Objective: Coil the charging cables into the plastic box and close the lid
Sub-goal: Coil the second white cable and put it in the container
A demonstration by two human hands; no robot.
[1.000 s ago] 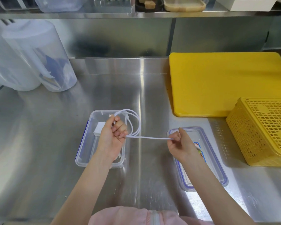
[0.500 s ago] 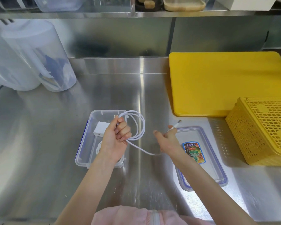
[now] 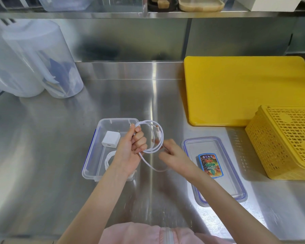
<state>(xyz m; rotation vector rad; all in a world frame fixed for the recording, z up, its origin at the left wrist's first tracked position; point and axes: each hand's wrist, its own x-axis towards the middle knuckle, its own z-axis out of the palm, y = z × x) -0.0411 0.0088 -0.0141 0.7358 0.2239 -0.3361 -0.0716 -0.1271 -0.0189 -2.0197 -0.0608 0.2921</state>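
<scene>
A clear plastic box (image 3: 95,147) stands open on the steel counter. Inside lie a white charger block (image 3: 111,139) and another coiled white cable (image 3: 108,160), partly hidden by my left wrist. My left hand (image 3: 130,152) is over the box's right side and grips the loops of a white charging cable (image 3: 159,136). My right hand (image 3: 173,154), just right of the coil, pinches the same cable near its orange-tipped plug end. A slack loop hangs below between the hands. The clear lid (image 3: 232,175) with a blue seal and a colourful label lies flat to the right.
A yellow cutting board (image 3: 245,88) lies at the back right and a yellow perforated basket (image 3: 287,140) stands upside down at the right edge. Translucent jugs (image 3: 42,59) stand at the back left. A shelf runs above the backsplash.
My right hand has moved left to the coil, bringing the plug end up against the loops. The straight stretch of cable between the hands has gone slack. My left hand stays put.
</scene>
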